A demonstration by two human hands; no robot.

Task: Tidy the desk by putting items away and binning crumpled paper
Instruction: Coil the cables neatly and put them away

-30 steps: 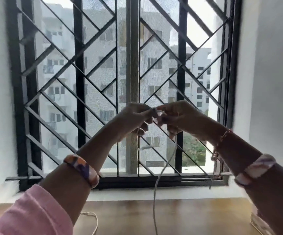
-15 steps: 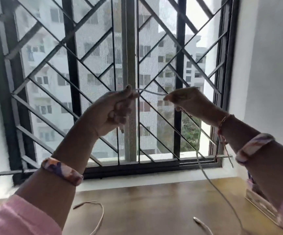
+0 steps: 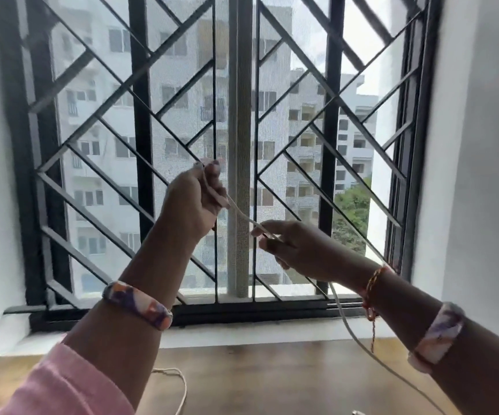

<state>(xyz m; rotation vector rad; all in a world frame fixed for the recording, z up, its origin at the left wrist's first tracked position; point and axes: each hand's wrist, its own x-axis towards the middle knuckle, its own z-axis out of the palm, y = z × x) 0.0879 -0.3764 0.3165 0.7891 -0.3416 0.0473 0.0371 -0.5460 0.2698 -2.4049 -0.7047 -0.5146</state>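
Raised in front of the window [image 3: 242,145], the left hand [image 3: 194,202] grips and the right hand [image 3: 296,250] pinches a white cable [image 3: 242,217], its tails trailing onto the surface [image 3: 272,378], so coiling looks barely begun.

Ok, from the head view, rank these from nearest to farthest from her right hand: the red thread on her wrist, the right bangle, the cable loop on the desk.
1. Red thread, at the right hand's own wrist.
2. Right bangle, farther down that forearm.
3. Cable loop, low on the desk, on the left side.
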